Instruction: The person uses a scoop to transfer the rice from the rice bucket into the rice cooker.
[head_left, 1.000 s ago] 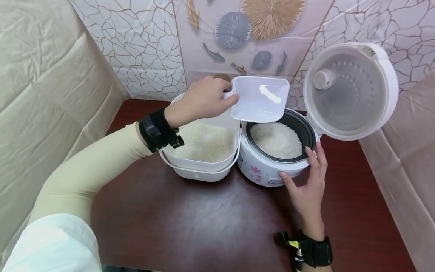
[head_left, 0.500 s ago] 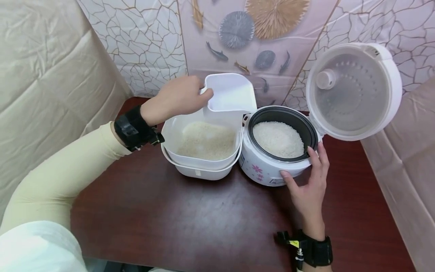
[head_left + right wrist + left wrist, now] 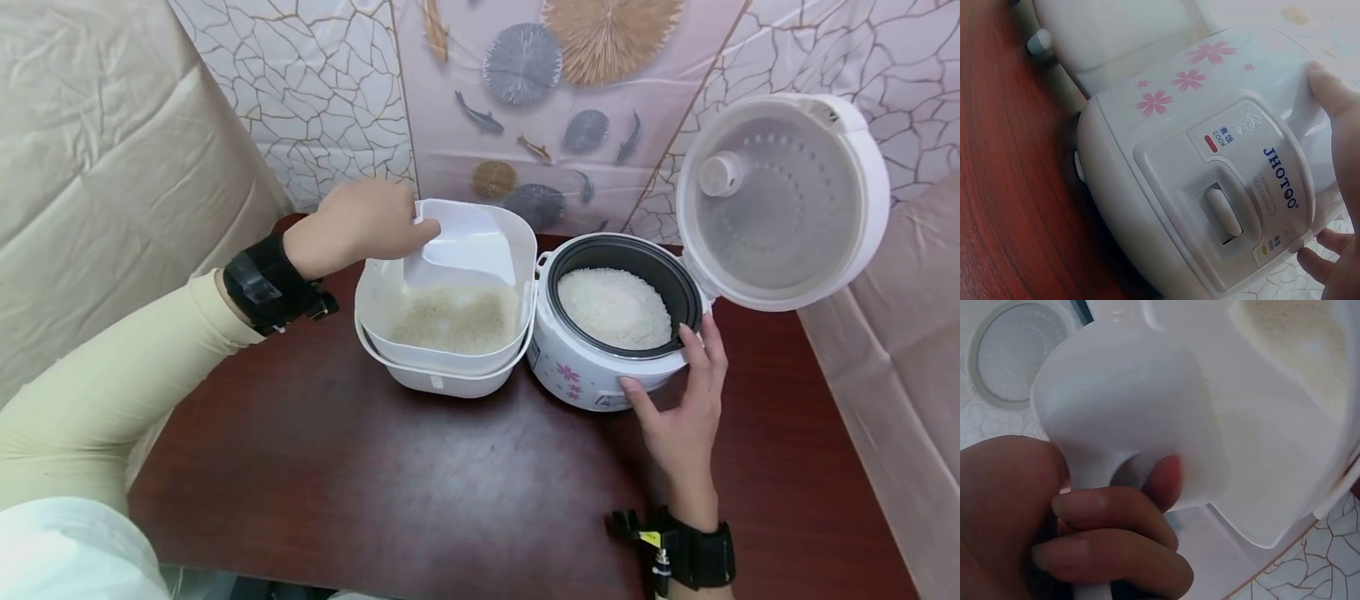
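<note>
My left hand (image 3: 363, 221) grips the handle of a white plastic scoop (image 3: 463, 246), fingers wrapped round it in the left wrist view. The scoop is tilted inside a white bin (image 3: 450, 358), behind the rice (image 3: 450, 321) lying there, and its pan looks bare of grains. To the right stands a white rice cooker (image 3: 577, 375) with pink flowers, its dark inner pot (image 3: 555, 287) holding a mound of white rice (image 3: 617, 308). My right hand (image 3: 686, 417) rests spread against the cooker's right side, fingertips at the rim and thumb on the front.
The cooker's round lid (image 3: 780, 200) stands raised at the right. Around the bin runs a white outer container (image 3: 446, 385) with a carrying handle. Everything sits on a dark red-brown table (image 3: 465, 483), with patterned cloth (image 3: 322, 92) behind and beige cloth at the sides.
My left hand has carried the scoop leftward from above the cooker and lowered it into the bin. The right hand stays on the cooker.
</note>
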A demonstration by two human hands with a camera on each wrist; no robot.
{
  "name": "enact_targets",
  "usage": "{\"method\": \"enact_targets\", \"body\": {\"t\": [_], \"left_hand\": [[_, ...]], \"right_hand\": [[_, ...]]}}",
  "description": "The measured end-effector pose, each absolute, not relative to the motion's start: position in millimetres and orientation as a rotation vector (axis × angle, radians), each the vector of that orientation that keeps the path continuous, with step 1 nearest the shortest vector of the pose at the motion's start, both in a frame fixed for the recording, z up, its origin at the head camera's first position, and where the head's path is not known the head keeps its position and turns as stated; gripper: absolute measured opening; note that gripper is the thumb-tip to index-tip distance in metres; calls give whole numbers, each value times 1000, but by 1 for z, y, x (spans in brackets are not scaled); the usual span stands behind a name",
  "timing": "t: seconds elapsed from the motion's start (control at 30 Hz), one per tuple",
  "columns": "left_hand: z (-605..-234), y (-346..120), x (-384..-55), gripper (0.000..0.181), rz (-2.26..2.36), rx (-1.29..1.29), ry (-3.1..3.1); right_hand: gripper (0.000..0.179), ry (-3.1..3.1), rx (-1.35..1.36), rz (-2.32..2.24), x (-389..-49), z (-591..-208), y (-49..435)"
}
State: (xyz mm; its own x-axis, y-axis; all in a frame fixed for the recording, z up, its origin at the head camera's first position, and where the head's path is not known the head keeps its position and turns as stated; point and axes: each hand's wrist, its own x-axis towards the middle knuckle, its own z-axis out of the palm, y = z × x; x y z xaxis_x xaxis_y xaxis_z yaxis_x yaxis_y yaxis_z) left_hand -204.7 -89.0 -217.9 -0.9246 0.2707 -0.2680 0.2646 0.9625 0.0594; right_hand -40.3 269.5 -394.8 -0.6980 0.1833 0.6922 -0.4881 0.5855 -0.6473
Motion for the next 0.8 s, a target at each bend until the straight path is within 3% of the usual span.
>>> {"method": "enact_targets", "body": {"t": [0.37, 0.8], "left_hand": [[-241, -73, -213, 35, -410, 769, 2774], [-267, -38, -212, 30, -488, 1023, 2546]], "right_hand": [[88, -2065, 251, 1137, -41, -393, 268], [88, -2071, 247, 1135, -41, -394, 270]]}}
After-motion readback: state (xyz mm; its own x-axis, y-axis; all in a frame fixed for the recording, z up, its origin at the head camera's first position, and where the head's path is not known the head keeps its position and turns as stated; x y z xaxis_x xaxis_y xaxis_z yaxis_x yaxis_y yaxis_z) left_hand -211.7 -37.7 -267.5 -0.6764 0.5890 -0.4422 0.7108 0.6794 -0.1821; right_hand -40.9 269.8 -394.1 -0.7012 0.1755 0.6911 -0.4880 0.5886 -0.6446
